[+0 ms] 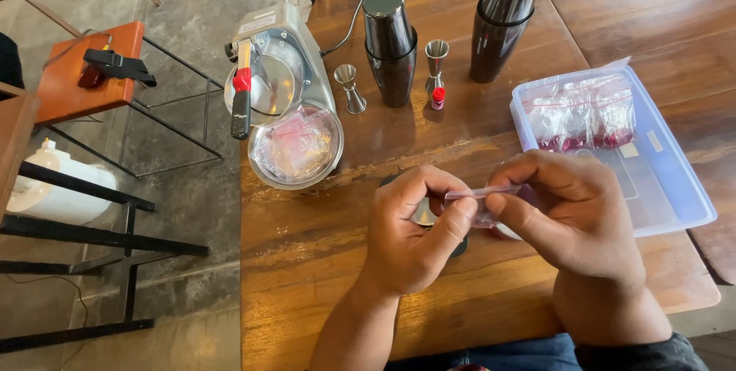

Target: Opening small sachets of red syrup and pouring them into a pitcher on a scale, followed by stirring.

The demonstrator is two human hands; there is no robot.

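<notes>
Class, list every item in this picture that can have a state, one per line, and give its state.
Small plastic bag: pinched at its top edge by both hands.
Left hand: fingers closed on bag.
Right hand: fingers closed on bag.
Plastic tray: uncovered, holding bags.
Nearer shaker: capped, upright.
Steel bowl: holds plastic bags.
</notes>
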